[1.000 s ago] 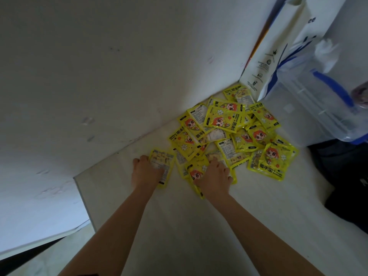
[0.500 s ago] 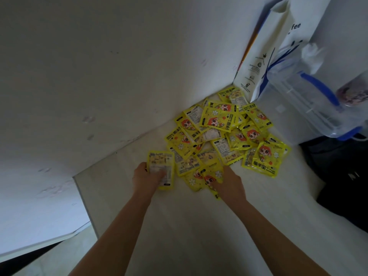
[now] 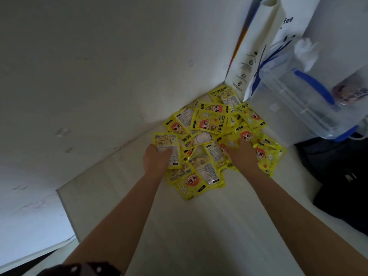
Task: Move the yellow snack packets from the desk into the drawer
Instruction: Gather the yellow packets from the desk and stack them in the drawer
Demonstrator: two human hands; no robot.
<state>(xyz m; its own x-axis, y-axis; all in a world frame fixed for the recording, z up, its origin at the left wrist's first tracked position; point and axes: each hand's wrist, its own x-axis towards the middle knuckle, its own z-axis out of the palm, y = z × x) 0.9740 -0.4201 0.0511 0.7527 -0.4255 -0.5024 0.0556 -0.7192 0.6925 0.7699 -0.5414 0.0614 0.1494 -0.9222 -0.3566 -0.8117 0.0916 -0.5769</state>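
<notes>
Several yellow snack packets (image 3: 211, 124) with a red-haired cartoon figure lie heaped in the far corner of the pale desk (image 3: 199, 226), against the white wall. My left hand (image 3: 156, 159) is closed on one packet (image 3: 168, 149), back side up, lifted at the heap's left edge. My right hand (image 3: 242, 154) rests palm down on packets in the heap's right half, fingers spread over them; whether it grips one I cannot tell. No drawer is in view.
A white paper bag (image 3: 256, 50) with blue print stands in the corner behind the heap. A clear plastic box with blue handles (image 3: 306, 100) sits to its right. Something dark (image 3: 338, 176) lies at the desk's right side. The desk's left edge (image 3: 65, 212) drops off.
My left hand has picked a packet off the desk and holds it raised. My right hand has slid from the heap's near edge to its right half.
</notes>
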